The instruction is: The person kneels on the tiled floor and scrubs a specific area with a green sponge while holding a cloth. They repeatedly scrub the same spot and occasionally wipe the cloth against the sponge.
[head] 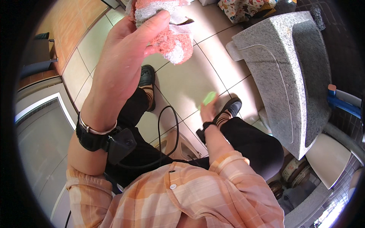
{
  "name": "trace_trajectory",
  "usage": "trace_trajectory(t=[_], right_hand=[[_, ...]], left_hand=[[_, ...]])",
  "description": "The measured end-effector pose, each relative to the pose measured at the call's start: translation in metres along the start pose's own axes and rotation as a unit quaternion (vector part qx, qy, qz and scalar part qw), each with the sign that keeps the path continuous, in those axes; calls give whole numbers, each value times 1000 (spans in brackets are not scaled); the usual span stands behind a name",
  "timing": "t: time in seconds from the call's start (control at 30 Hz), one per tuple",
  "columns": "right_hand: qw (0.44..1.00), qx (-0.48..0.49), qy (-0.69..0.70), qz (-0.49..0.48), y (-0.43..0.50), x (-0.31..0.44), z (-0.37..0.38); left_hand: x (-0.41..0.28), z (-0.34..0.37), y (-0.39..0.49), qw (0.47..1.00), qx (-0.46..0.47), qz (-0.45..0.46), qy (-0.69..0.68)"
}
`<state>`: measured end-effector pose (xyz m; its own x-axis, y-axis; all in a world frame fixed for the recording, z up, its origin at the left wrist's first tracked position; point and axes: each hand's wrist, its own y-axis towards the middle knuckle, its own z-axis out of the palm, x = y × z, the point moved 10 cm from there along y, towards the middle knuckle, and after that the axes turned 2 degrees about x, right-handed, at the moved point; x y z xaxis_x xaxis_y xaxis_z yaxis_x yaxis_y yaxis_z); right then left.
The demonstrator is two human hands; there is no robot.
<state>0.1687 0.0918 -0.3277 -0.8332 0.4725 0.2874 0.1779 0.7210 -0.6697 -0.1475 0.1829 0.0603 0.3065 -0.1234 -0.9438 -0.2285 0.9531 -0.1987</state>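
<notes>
My left hand (122, 57) is raised at the upper left, close to the camera, gripping a bunched pink and grey terry cloth (175, 40) between thumb and fingers. Lower down, near the shoe on the right, my right hand (208, 109) holds a light green object (210, 97); blur hides what exactly it is. Both wrists wear black straps, and a dark box sits on the left one. The two hands are well apart, above the tiled floor (188, 74).
A grey speckled stone basin (273, 77) stands at the right, with stacked bowls (296, 171) below it. A black cable (177, 128) loops between the legs, above a beige plastic stool (182, 145). A glazed door (42, 136) is at the left. A patterned fabric bag (238, 10) lies at the top.
</notes>
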Motion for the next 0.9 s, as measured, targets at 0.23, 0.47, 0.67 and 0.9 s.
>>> trace_trajectory(t=[0.23, 0.47, 0.67, 0.9], right_hand=[[908, 172, -268, -272, -52, 47, 97], [960, -2, -194, -200, 19, 74, -3], [857, 300, -185, -376, -108, 57, 130], [874, 122, -217, -417, -50, 104, 75]], left_hand=[[5, -5, 1, 1000, -13, -7, 17], [0, -22, -1, 999, -45, 21, -8], [-4, -13, 0, 999, -37, 23, -18], [-13, -6, -6, 995, -11, -13, -99]])
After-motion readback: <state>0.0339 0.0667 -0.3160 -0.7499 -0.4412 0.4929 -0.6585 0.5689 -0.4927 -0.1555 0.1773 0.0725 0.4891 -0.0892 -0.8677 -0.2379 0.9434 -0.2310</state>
